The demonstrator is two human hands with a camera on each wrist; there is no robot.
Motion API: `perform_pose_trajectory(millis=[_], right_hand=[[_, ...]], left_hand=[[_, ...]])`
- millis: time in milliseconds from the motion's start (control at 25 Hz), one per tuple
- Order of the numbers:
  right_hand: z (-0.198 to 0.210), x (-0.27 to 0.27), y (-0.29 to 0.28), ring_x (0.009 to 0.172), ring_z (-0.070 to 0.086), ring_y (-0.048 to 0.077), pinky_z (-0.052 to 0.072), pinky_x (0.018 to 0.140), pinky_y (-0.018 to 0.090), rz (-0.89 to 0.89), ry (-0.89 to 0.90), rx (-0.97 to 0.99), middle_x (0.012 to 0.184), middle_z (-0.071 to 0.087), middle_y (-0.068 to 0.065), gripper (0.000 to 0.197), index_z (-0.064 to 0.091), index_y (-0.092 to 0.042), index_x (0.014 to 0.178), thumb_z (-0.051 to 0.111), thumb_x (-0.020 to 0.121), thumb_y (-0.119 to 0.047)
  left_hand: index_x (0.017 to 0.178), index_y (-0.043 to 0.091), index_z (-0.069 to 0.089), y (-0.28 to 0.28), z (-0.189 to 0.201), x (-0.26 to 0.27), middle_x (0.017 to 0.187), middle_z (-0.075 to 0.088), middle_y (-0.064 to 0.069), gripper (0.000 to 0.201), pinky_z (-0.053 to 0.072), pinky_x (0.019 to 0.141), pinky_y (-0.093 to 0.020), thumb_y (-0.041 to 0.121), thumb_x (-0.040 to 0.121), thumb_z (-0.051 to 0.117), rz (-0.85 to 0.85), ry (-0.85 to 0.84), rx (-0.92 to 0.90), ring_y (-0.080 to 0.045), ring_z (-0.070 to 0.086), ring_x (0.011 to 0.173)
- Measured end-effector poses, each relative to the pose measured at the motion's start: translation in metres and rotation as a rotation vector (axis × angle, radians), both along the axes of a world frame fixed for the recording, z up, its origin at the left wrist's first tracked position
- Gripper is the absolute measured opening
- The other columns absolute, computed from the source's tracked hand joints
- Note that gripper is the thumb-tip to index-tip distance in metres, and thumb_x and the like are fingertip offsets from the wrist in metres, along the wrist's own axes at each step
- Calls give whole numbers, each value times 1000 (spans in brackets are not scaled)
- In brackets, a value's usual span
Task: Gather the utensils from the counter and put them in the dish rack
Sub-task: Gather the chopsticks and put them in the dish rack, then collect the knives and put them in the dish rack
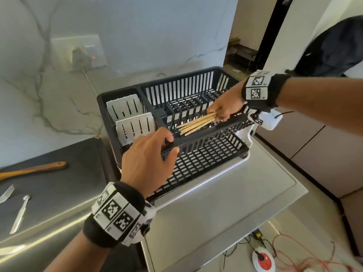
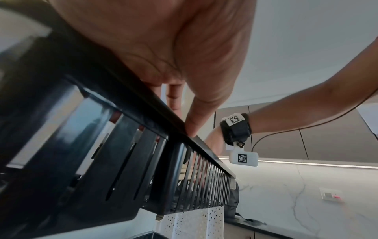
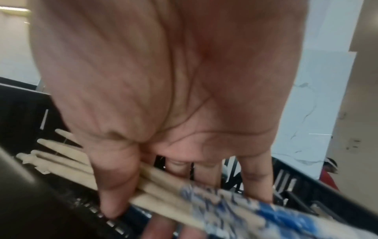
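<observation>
A black two-tier dish rack [image 1: 206, 137] stands on the steel counter [image 1: 225, 209]. My right hand [image 1: 218, 116] reaches into its upper tier and grips a bundle of wooden chopsticks [image 1: 196, 124], which points left and lies low over the tier's floor. In the right wrist view the chopsticks [image 3: 163, 182] have blue patterned ends and sit between my thumb and fingers [image 3: 257, 186]. My left hand [image 1: 170, 146] grips the rack's front rim [image 2: 204, 145], thumb [image 2: 192, 126] outside. On the dark counter at left lie a wooden spatula [image 1: 33, 169], a fork [image 1: 6, 193] and a metal knife [image 1: 19, 214].
Two white slotted cutlery holders [image 1: 125, 108] stand in the rack's left compartment. A marble wall with a socket [image 1: 82, 52] is behind. The counter ends just right of the rack, with cables and a round power strip [image 1: 263, 260] on the floor below.
</observation>
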State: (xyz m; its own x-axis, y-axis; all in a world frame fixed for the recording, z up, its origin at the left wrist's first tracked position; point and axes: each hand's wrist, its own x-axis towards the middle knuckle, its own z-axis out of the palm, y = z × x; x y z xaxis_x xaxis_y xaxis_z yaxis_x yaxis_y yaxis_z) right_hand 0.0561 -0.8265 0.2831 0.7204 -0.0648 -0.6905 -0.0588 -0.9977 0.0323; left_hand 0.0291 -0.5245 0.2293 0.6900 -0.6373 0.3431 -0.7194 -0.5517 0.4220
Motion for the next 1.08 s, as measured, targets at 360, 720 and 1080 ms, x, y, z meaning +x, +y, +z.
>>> perform_pose_trajectory(millis=[360, 720, 1080], right_hand=[[-2, 6, 15, 114, 42, 11, 33, 110, 45, 24, 187, -87, 117, 47, -15, 41, 51, -36, 139, 49, 101, -17], [-4, -12, 7, 122, 54, 16, 31, 116, 44, -108, 28, 55, 123, 62, -11, 33, 58, -26, 134, 42, 105, -26], [12, -32, 16, 114, 62, 19, 32, 116, 48, -72, -298, 130, 124, 67, 1, 34, 58, -22, 134, 49, 101, -21]], left_hand=[[96, 32, 50, -2, 3, -1, 82, 58, 14, 18, 41, 60, -23, 44, 87, 59, 22, 18, 33, -8, 54, 76], [93, 29, 50, -3, 3, 0, 81, 58, 13, 15, 38, 58, -22, 41, 89, 59, -6, 14, 35, -10, 54, 75], [94, 30, 52, -5, 4, 0, 81, 60, 12, 15, 45, 67, -26, 39, 88, 62, -9, 58, 21, -11, 58, 77]])
